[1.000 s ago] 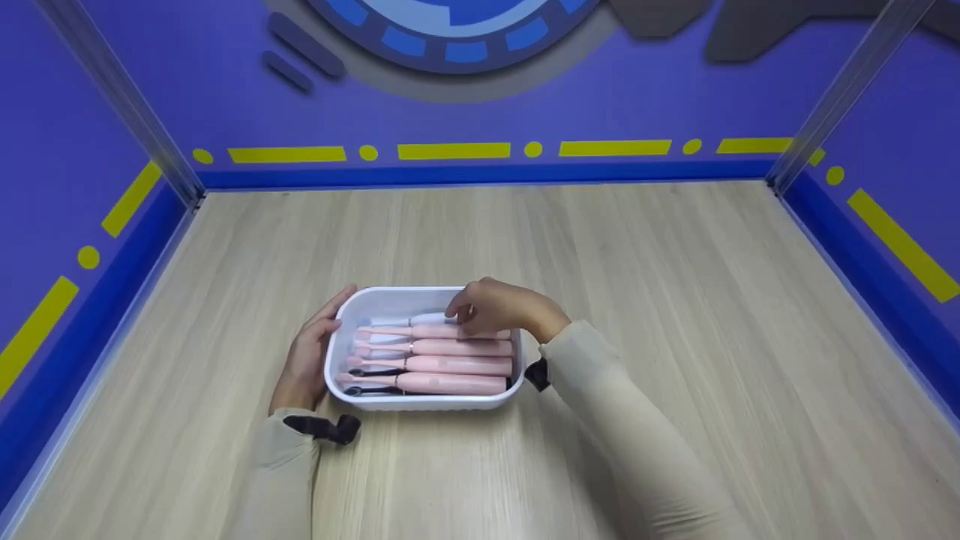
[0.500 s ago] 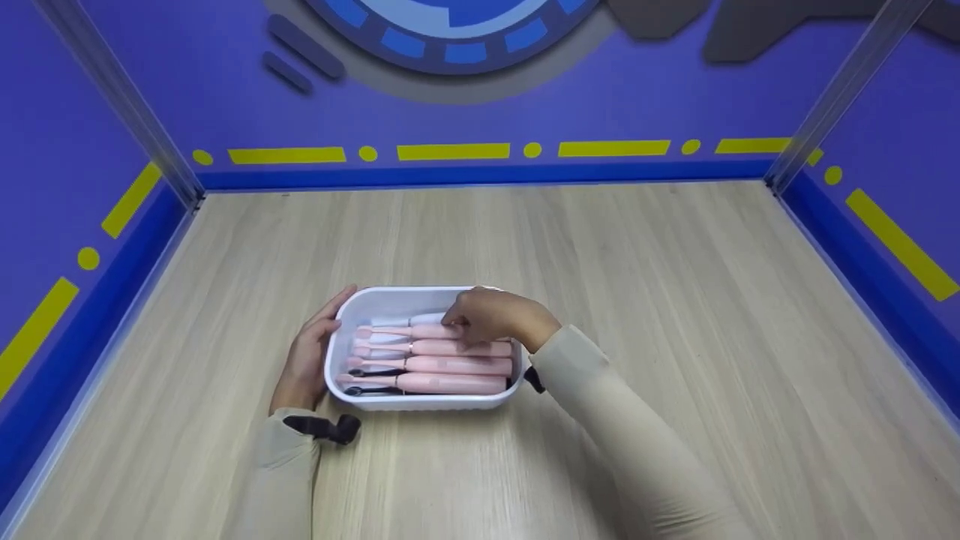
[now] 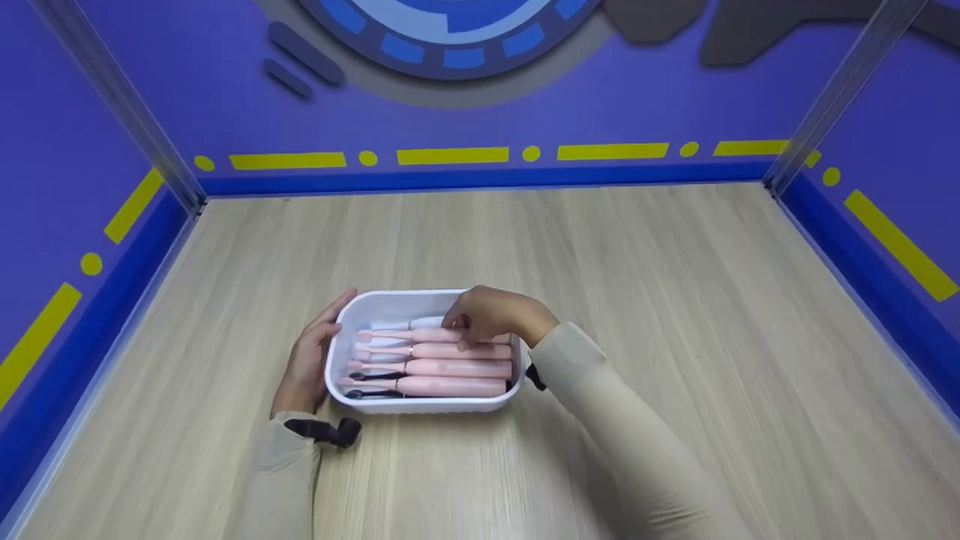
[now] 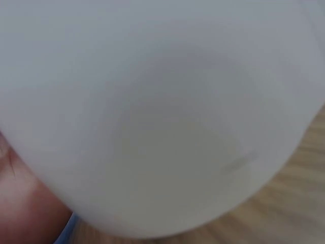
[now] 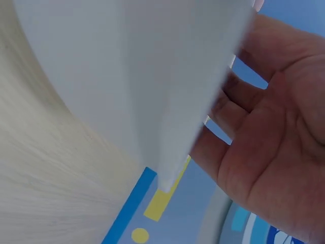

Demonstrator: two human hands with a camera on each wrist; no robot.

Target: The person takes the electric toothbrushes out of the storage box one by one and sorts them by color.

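Observation:
In the head view a white plastic bin (image 3: 424,405) holds several pink electric toothbrushes (image 3: 454,386), lying side by side with their heads to the left. White ones and black-headed ones show beneath and behind them. My left hand (image 3: 306,367) holds the bin's left end, thumb at the rim and fingers along the outside wall. Over the bin's right part, my right hand (image 3: 495,315) reaches in with curled fingers, pinching the farthest pink toothbrush (image 3: 427,334) by its handle. The right wrist view has the bin's wall (image 5: 137,76) hiding those fingertips.
The bin stands on a light wood-grain table (image 3: 637,255). Blue-purple panels (image 3: 600,112) with yellow markings enclose the back and both sides. A black wrist camera (image 3: 341,433) sits close to the bin's near left corner.
My right hand has sunk slightly lower and nearer into the bin, its fingers settling on the farthest pink toothbrush. The left hand and bin keep their places; the head view tilts slightly.

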